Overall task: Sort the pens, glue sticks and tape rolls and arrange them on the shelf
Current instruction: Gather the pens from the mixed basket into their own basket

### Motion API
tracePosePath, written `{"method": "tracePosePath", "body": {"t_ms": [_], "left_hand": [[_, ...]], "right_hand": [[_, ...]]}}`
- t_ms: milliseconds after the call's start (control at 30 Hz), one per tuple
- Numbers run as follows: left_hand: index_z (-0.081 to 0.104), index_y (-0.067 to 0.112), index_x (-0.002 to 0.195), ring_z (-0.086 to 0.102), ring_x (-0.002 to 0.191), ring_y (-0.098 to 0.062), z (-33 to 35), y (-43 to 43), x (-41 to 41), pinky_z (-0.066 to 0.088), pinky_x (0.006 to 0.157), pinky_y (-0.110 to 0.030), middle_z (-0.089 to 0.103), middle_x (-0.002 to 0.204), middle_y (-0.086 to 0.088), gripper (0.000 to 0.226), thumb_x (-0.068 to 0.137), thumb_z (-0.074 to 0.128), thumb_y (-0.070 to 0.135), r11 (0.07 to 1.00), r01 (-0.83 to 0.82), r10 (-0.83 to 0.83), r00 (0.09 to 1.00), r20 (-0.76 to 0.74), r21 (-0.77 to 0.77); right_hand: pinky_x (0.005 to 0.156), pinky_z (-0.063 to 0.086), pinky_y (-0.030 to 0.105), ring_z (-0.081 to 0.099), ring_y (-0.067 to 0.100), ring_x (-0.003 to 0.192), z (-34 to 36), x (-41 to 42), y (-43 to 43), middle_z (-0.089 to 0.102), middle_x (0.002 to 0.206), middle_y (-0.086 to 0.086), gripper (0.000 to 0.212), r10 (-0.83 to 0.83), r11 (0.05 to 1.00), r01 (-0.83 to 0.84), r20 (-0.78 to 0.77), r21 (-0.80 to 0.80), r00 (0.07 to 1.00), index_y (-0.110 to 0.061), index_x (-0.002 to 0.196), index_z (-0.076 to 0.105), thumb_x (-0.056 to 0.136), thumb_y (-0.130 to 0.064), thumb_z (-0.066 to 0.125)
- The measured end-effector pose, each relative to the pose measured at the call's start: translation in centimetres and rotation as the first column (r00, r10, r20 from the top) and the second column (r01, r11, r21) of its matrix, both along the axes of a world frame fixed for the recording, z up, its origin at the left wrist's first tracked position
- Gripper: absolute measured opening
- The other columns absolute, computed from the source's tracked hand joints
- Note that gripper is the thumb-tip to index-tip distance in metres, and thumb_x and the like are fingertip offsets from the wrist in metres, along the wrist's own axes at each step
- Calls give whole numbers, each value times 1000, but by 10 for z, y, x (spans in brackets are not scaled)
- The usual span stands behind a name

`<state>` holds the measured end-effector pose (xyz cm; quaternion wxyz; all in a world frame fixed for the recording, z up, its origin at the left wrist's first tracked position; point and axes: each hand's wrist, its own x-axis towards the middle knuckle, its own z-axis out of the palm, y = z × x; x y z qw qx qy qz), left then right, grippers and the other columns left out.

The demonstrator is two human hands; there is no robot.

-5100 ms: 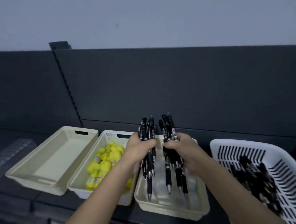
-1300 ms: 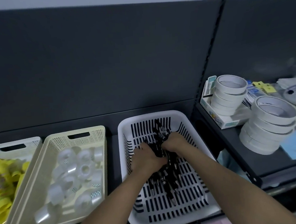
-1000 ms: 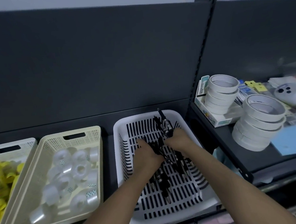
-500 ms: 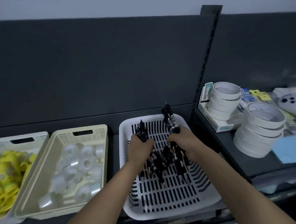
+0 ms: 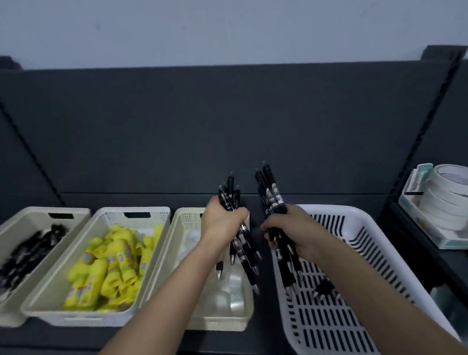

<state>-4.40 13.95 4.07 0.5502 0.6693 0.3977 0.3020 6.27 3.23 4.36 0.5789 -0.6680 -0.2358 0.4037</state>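
My left hand [image 5: 222, 223] is shut on a bundle of black pens [image 5: 239, 249], held upright above the beige tape tray [image 5: 186, 222]. My right hand [image 5: 292, 228] grips a second bundle of black pens [image 5: 273, 199] over the left rim of the white slotted basket [image 5: 372, 264]. A few black pens [image 5: 325, 288] lie in that basket. Clear tape rolls [image 5: 229, 291] sit in the tape tray. Yellow glue sticks [image 5: 109, 266] fill the middle beige tray [image 5: 135, 212]. The far-left beige tray [image 5: 33, 213] holds black pens [image 5: 20, 261].
A dark shelf back panel [image 5: 224, 128] rises behind the trays. On the lower shelf at right stands a stack of white tape rolls [image 5: 455, 192] in a box. The shelf's front edge runs below the trays.
Both hands have lifted out of the white basket with pens and swung left. My view has turned left, so the far-left pen tray has come into sight.
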Motion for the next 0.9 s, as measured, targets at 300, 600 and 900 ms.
{"method": "tracePosePath", "body": {"t_ms": [300,600,900], "left_hand": [[60,16,81,58,68,-22,6,123,-123,51,67,-34,63,74,-1,13,68,61,16,999,-47,47,999,6,1],[55,14,76,54,65,-23,-6,249,-256,44,60,-31,56,66,-1,8,75,63,14,985,-170,173,981,-92,33],[67,10,83,66,76,-30,-22,329,-338,52,68,-38,67,75,-10,8,76,68,14,980,-189,199,940,-277,62]], "right_hand": [[46,43,27,50,21,49,-3,-127,136,50,63,14,16,69,998,-70,-90,1,994,-6,72,53,80,8,56],[49,43,30,52,23,46,-14,-247,252,55,63,17,14,155,987,-158,-185,0,970,-2,71,54,81,7,53],[45,47,26,53,20,45,-26,-322,343,52,61,15,8,154,984,-174,-353,-26,923,2,82,52,84,9,49]]}}
